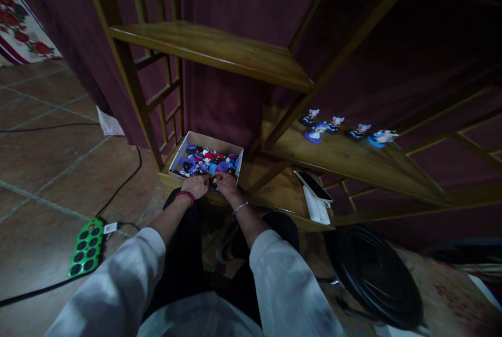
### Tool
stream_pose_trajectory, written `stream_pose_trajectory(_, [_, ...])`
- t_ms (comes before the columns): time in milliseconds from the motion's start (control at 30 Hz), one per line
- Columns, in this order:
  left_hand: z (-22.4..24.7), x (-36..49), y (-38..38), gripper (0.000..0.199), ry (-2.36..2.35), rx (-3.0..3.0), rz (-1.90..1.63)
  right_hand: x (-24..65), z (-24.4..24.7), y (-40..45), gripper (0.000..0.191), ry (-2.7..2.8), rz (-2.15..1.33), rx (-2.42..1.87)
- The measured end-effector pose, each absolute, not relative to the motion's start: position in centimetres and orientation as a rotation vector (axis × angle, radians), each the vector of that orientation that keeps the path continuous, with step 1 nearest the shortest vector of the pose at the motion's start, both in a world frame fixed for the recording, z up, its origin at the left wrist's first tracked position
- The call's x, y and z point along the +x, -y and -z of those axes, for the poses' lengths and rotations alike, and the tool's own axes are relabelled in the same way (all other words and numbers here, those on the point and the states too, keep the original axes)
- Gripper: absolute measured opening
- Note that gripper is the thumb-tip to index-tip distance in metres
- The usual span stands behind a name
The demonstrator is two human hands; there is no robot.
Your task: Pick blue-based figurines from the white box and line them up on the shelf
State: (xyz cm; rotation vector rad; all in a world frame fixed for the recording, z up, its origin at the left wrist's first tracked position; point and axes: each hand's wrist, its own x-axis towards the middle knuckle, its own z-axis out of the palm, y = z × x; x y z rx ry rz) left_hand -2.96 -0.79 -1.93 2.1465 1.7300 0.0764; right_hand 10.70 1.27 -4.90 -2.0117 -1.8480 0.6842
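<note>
A white cardboard box (pixel 237 167) on the lower wooden shelf holds many small figurines (pixel 209 157) with purple, red, blue and black parts. Over its near edge, my left hand (pixel 197 186) and my right hand (pixel 226 183) come together with fingers bent. Between my fingertips is a small dark figurine (pixel 214 182), gripped from both sides; its details are too small to make out. A red bead bracelet circles my left wrist, and a thin light bracelet my right one.
Several figurines (pixel 335 124) stand on the shelf (pixel 353 161) at right. Below it lie a phone (pixel 314 185) and a white object (pixel 317 207). A black round stool (pixel 374 277) is at lower right. A green power strip (pixel 86 247) with cables lies on the floor at left.
</note>
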Motion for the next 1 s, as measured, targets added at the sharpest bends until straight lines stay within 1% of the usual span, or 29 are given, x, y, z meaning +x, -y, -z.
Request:
stream_pose_trajectory(233, [1.7,-2.9,0.7,0.038,-1.700,2.136,-0.069,10.6,6.4,-1.7,0.031,1.750,-0.835,-1.893])
stream_pose_trajectory(367, [1.4,-2.8,0.8,0.038,-1.708,2.126,-0.066,10.5,6.3,-1.6,0.030,1.773,-0.822,-1.908])
stream_pose_trajectory(567, [1.5,-2.9,0.7,0.038,-1.698,2.112,-0.068,10.3,5.7,-1.3,0.028,1.860,-0.696,-1.977])
stream_pose_trajectory(800, [1.8,-2.9,0.7,0.037,-1.704,2.087,-0.130,10.9,7.1,-2.2,0.030,1.664,-0.928,-1.856])
stream_pose_trajectory(900, [1.9,-2.9,0.7,0.036,-1.698,2.096,-0.196,11.0,7.2,-2.2,0.030,1.680,-0.956,-1.802])
stream_pose_trajectory(1000, [1.7,-2.8,0.8,0.037,-1.694,2.083,-0.187,11.0,6.6,-1.9,0.028,1.742,-0.922,-1.776])
